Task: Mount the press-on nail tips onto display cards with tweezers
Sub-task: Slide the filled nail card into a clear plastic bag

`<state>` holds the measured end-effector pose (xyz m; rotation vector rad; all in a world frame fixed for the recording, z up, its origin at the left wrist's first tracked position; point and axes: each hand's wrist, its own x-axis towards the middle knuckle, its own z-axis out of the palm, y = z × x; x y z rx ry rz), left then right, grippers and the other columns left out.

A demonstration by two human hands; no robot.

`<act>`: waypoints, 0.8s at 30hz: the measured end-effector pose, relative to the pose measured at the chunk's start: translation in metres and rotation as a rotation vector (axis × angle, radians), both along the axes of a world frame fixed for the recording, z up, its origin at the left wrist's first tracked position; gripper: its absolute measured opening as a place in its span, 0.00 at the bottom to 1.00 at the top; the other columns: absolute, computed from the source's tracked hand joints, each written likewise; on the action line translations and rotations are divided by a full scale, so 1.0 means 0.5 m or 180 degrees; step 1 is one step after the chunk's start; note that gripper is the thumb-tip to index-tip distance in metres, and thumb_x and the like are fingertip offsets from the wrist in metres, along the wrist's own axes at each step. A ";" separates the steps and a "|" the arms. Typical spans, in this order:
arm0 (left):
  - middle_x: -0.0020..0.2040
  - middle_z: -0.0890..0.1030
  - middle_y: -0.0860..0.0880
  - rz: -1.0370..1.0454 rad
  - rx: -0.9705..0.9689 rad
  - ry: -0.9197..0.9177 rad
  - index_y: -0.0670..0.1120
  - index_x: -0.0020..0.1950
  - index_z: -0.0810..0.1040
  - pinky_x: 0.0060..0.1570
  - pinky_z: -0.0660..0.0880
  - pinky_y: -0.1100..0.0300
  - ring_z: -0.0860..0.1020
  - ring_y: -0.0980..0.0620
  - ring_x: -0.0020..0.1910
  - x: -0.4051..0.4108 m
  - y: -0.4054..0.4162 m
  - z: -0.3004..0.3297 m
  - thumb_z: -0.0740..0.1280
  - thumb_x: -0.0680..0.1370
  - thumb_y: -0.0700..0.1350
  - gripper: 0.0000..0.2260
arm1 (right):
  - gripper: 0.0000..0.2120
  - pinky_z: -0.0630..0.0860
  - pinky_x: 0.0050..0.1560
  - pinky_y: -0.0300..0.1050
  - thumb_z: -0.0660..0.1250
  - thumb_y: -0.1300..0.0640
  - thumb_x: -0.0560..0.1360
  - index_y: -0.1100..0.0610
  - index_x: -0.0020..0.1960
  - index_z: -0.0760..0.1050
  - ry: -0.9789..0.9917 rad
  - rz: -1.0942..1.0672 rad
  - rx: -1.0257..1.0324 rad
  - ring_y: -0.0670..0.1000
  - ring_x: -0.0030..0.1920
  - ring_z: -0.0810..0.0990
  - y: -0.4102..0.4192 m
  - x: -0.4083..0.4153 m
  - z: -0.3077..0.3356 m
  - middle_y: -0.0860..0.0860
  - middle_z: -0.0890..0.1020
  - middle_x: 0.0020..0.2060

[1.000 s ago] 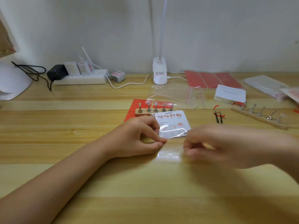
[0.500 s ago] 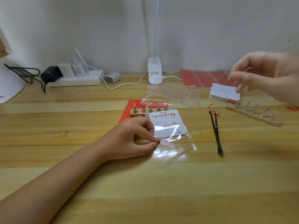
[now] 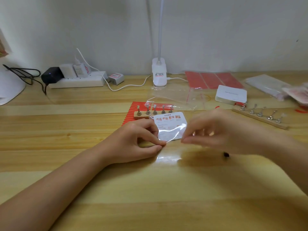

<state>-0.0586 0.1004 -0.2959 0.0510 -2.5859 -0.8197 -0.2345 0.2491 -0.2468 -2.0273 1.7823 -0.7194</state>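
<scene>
The left hand (image 3: 136, 140) pinches the near corner of the clear plastic sleeve (image 3: 168, 145) holding the white printed display card (image 3: 170, 125), pinning it to the light wooden table (image 3: 150, 197), while the blurred right hand (image 3: 221, 134) hovers just beside the sleeve's right edge, its fingers curled; whether they grip anything cannot be told. The step in hand appears to be freeing the card, so the next move calls for drawing it out squarely. Two wooden strips of nail stands (image 3: 154, 111) (image 3: 260, 116) lie beyond the card, against a white wall (image 3: 216, 30).
</scene>
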 end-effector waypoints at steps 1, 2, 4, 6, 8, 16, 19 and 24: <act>0.39 0.76 0.49 0.0001 0.0000 -0.0008 0.43 0.44 0.85 0.39 0.72 0.56 0.75 0.53 0.39 0.000 0.000 0.000 0.70 0.71 0.43 0.06 | 0.03 0.70 0.35 0.30 0.69 0.52 0.69 0.50 0.39 0.80 -0.0207 -0.0100 -0.0105 0.41 0.31 0.77 0.003 -0.013 0.014 0.43 0.80 0.32; 0.39 0.76 0.49 0.0005 0.0001 -0.0011 0.43 0.44 0.85 0.40 0.72 0.56 0.75 0.53 0.39 0.000 0.000 0.000 0.70 0.71 0.43 0.06 | 0.05 0.71 0.34 0.30 0.68 0.52 0.67 0.51 0.38 0.80 -0.0339 -0.0233 -0.0225 0.42 0.30 0.77 0.007 -0.028 0.029 0.44 0.81 0.31; 0.39 0.77 0.49 0.0024 0.0021 -0.0005 0.43 0.44 0.85 0.40 0.73 0.57 0.75 0.54 0.39 0.000 0.000 0.001 0.70 0.71 0.43 0.06 | 0.08 0.72 0.34 0.31 0.67 0.51 0.65 0.53 0.39 0.81 -0.0229 -0.0585 -0.0503 0.42 0.32 0.78 0.015 -0.062 0.050 0.43 0.81 0.31; 0.39 0.77 0.49 0.0026 0.0044 -0.0005 0.44 0.45 0.85 0.41 0.73 0.57 0.75 0.54 0.39 0.000 -0.001 0.001 0.71 0.70 0.43 0.06 | 0.08 0.74 0.38 0.35 0.69 0.52 0.67 0.55 0.40 0.82 0.0086 -0.1005 -0.0683 0.43 0.35 0.78 0.021 -0.088 0.059 0.44 0.81 0.34; 0.39 0.77 0.50 0.0019 0.0030 -0.0005 0.44 0.45 0.85 0.40 0.73 0.56 0.76 0.53 0.39 0.000 0.000 0.000 0.71 0.70 0.42 0.06 | 0.02 0.74 0.35 0.33 0.70 0.56 0.70 0.53 0.41 0.81 0.0006 -0.1339 -0.0881 0.42 0.34 0.78 0.025 -0.101 0.060 0.49 0.81 0.35; 0.41 0.76 0.51 0.0003 -0.0117 -0.0020 0.45 0.47 0.84 0.43 0.73 0.60 0.75 0.56 0.41 0.003 0.001 0.005 0.70 0.71 0.42 0.06 | 0.06 0.68 0.28 0.24 0.69 0.56 0.73 0.44 0.41 0.80 0.0309 -0.2176 -0.0720 0.37 0.31 0.75 0.048 -0.153 0.084 0.40 0.79 0.33; 0.42 0.78 0.51 0.0032 -0.0301 -0.0006 0.45 0.47 0.83 0.42 0.74 0.58 0.76 0.56 0.41 0.005 0.005 0.007 0.70 0.72 0.42 0.06 | 0.15 0.73 0.37 0.43 0.67 0.59 0.74 0.38 0.38 0.77 0.0458 -0.2233 -0.0004 0.50 0.37 0.80 0.065 -0.180 0.095 0.42 0.82 0.30; 0.44 0.80 0.53 0.0035 -0.0451 0.0045 0.43 0.49 0.83 0.42 0.74 0.62 0.77 0.60 0.43 0.009 0.009 0.014 0.68 0.73 0.43 0.07 | 0.17 0.75 0.29 0.41 0.61 0.66 0.76 0.46 0.40 0.79 0.0673 -0.2191 0.1137 0.42 0.29 0.80 0.076 -0.202 0.087 0.40 0.82 0.30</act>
